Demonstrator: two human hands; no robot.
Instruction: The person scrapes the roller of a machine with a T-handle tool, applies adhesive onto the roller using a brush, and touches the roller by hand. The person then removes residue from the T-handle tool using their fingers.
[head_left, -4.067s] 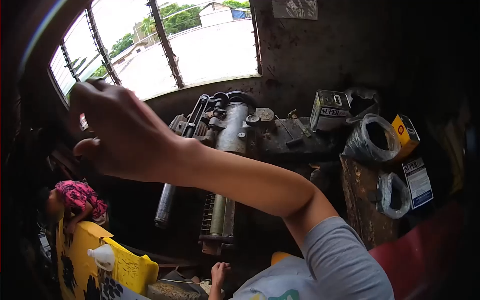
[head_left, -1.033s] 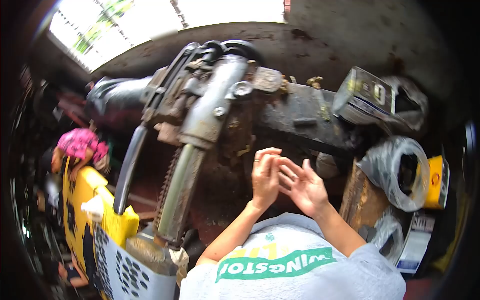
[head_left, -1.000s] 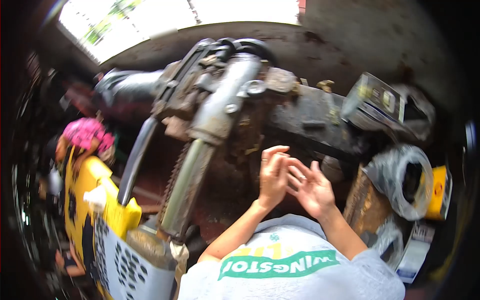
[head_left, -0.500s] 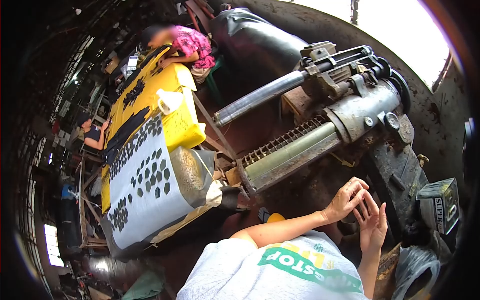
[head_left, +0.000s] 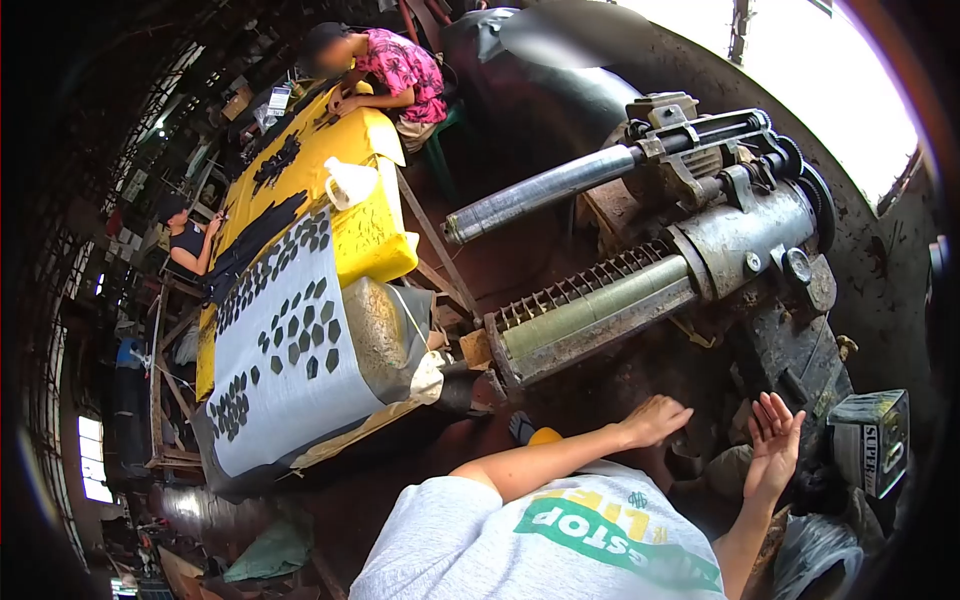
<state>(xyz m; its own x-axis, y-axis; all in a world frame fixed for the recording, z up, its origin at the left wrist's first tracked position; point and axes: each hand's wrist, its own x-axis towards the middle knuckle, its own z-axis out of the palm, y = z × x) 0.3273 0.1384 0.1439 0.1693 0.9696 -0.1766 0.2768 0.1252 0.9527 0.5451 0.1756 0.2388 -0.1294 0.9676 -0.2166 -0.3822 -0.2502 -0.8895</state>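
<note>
My left hand (head_left: 655, 421) is in front of my body, its fingers curled together and pointing right; nothing shows in it. Apart from it on the right, my right hand (head_left: 775, 442) is raised with its fingers stretched out, holding nothing. Both are over the near side of a greasy machine with a ridged, greenish roller bed (head_left: 600, 318), a coil spring (head_left: 585, 283) and a smooth metal roller (head_left: 545, 192). Neither hand touches it. Nearest to my right hand is a square metal can (head_left: 868, 440) with lettering on its side.
Left of the machine stands a long table with a yellow cover (head_left: 370, 235) and a grey sheet (head_left: 330, 420) bearing many dark cut pieces. A white jug (head_left: 350, 184) lies there. Two people (head_left: 405, 75) work along it. A clear plastic bag (head_left: 815, 560) lies at lower right.
My hands, touching at the fingers before, have come apart. The left moved left and its fingers curled; the right moved right and stays open. The view has shifted slightly.
</note>
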